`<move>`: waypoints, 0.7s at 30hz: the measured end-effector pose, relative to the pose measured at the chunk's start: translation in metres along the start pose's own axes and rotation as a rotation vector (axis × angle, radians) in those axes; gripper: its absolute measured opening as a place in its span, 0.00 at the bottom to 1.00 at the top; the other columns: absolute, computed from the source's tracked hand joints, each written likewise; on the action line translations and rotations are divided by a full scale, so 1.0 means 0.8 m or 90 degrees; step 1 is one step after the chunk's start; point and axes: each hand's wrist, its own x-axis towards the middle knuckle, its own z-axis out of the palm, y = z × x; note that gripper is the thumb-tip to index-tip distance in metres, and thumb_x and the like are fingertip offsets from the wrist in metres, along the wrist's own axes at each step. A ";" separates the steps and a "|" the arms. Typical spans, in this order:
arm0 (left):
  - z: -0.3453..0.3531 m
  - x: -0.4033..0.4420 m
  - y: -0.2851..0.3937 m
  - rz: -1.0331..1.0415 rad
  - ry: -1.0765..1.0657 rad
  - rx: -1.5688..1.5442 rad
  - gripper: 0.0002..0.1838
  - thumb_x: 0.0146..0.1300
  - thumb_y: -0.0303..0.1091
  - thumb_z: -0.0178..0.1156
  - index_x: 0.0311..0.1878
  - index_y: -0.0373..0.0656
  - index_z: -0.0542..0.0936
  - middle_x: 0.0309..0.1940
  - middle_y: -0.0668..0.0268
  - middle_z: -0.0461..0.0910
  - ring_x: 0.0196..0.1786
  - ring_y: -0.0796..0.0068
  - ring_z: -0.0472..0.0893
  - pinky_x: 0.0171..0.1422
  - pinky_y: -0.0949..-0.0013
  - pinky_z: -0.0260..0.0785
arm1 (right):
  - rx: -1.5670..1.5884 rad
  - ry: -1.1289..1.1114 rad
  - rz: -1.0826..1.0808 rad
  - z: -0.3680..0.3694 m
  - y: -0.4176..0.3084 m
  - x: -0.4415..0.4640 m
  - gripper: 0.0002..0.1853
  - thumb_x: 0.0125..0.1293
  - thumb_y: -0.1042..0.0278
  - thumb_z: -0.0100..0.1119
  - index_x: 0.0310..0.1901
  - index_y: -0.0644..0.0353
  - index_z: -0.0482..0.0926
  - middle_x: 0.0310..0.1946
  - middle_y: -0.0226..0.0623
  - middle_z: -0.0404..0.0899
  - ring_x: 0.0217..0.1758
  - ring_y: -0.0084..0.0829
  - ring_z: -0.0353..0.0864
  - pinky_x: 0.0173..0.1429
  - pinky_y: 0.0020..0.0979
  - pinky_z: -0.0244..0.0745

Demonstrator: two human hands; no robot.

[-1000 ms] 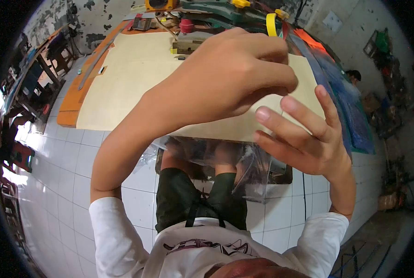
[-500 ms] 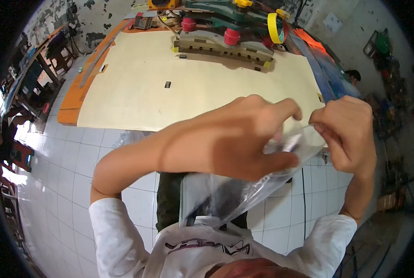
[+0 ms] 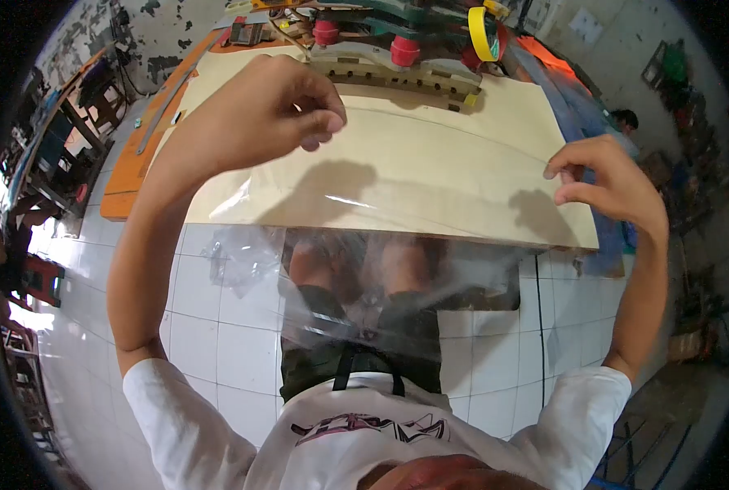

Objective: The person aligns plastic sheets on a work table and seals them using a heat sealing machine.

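A clear plastic sheet stretches between my two hands, its upper edge running in a faint line from one to the other. My left hand is closed in a pinch at the sheet's left corner, above the cream board. At the right corner, my right hand pinches the sheet with fingertips together, over the board's right end. Below the board's front edge, the wrinkled lower part of the sheet hangs before my knees.
A green frame with red knobs and a yellow tape roll stand at the back of the orange table. A steel ruler lies along its left side. Another person is at far right. Crumpled plastic hangs at front left.
My left hand has swung left and up, away from my right hand. The bunched plastic sheet is now spread wide between them. My right hand has shifted slightly up.
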 end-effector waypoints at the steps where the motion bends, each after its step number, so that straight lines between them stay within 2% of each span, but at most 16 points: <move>1: -0.001 0.003 -0.008 -0.011 0.024 0.001 0.09 0.68 0.28 0.61 0.37 0.29 0.81 0.27 0.64 0.82 0.32 0.79 0.81 0.40 0.74 0.76 | 0.003 0.000 0.001 0.008 0.018 0.006 0.09 0.59 0.70 0.67 0.33 0.67 0.80 0.23 0.36 0.78 0.26 0.27 0.77 0.33 0.29 0.71; 4: 0.002 0.003 -0.020 -0.036 0.064 0.017 0.07 0.68 0.26 0.61 0.38 0.29 0.81 0.26 0.65 0.81 0.31 0.78 0.81 0.39 0.74 0.76 | 0.007 -0.075 0.073 0.044 0.061 0.018 0.08 0.62 0.71 0.65 0.34 0.67 0.79 0.25 0.35 0.78 0.29 0.25 0.77 0.37 0.29 0.73; 6: 0.004 -0.003 -0.024 -0.035 0.092 0.064 0.06 0.67 0.24 0.60 0.39 0.29 0.81 0.26 0.65 0.81 0.32 0.78 0.82 0.39 0.73 0.76 | 0.109 0.041 0.115 0.063 0.073 0.016 0.07 0.67 0.71 0.59 0.37 0.68 0.79 0.28 0.34 0.79 0.32 0.23 0.78 0.41 0.28 0.74; 7: 0.003 -0.008 -0.024 -0.037 0.092 0.064 0.06 0.67 0.24 0.60 0.39 0.29 0.81 0.26 0.65 0.81 0.32 0.78 0.82 0.39 0.73 0.76 | 0.110 0.040 0.113 0.064 0.075 0.010 0.07 0.67 0.71 0.59 0.37 0.68 0.79 0.28 0.34 0.79 0.32 0.23 0.78 0.41 0.28 0.74; 9: -0.002 -0.021 -0.021 -0.073 0.058 0.063 0.04 0.66 0.22 0.60 0.41 0.30 0.80 0.27 0.65 0.81 0.34 0.77 0.83 0.40 0.74 0.77 | 0.324 0.086 0.132 0.064 0.076 -0.005 0.08 0.70 0.71 0.56 0.40 0.68 0.78 0.30 0.33 0.79 0.35 0.22 0.78 0.44 0.27 0.75; 12: -0.010 -0.033 -0.010 -0.087 0.094 0.042 0.04 0.65 0.18 0.58 0.42 0.29 0.80 0.29 0.64 0.81 0.34 0.78 0.83 0.42 0.74 0.77 | 0.379 0.079 0.185 0.033 0.060 -0.024 0.08 0.71 0.70 0.56 0.40 0.68 0.78 0.31 0.31 0.79 0.38 0.21 0.77 0.45 0.26 0.75; 14: -0.022 -0.022 -0.034 -0.022 0.107 -0.006 0.06 0.61 0.16 0.58 0.41 0.30 0.79 0.30 0.62 0.82 0.35 0.75 0.83 0.42 0.73 0.78 | 0.363 0.090 0.208 0.020 0.063 -0.023 0.06 0.69 0.73 0.57 0.40 0.67 0.78 0.31 0.31 0.78 0.37 0.20 0.76 0.46 0.25 0.74; 16: -0.030 -0.005 -0.056 -0.002 0.118 0.075 0.08 0.58 0.15 0.59 0.41 0.30 0.79 0.29 0.62 0.82 0.34 0.75 0.83 0.40 0.72 0.77 | 0.233 0.108 0.158 0.012 0.079 -0.015 0.05 0.65 0.76 0.58 0.40 0.67 0.77 0.30 0.30 0.78 0.35 0.20 0.76 0.45 0.25 0.74; 17: -0.035 0.007 -0.070 0.001 0.116 0.075 0.08 0.58 0.15 0.59 0.41 0.30 0.79 0.29 0.62 0.82 0.34 0.75 0.83 0.40 0.72 0.77 | 0.217 0.103 0.151 0.013 0.100 -0.009 0.06 0.60 0.79 0.60 0.39 0.68 0.78 0.29 0.29 0.77 0.34 0.21 0.76 0.43 0.25 0.74; 19: -0.039 0.027 -0.098 -0.078 0.070 0.212 0.10 0.56 0.15 0.59 0.43 0.31 0.79 0.27 0.61 0.82 0.32 0.76 0.82 0.37 0.70 0.76 | 0.182 0.096 0.208 0.019 0.130 0.005 0.05 0.58 0.80 0.60 0.37 0.68 0.78 0.28 0.30 0.78 0.33 0.20 0.76 0.41 0.26 0.74; 21: -0.037 0.035 -0.115 -0.099 0.071 0.209 0.12 0.53 0.13 0.57 0.43 0.31 0.79 0.25 0.60 0.81 0.31 0.75 0.82 0.35 0.70 0.74 | 0.147 0.089 0.261 0.031 0.163 0.016 0.05 0.56 0.81 0.60 0.36 0.69 0.79 0.26 0.31 0.78 0.32 0.20 0.77 0.40 0.27 0.74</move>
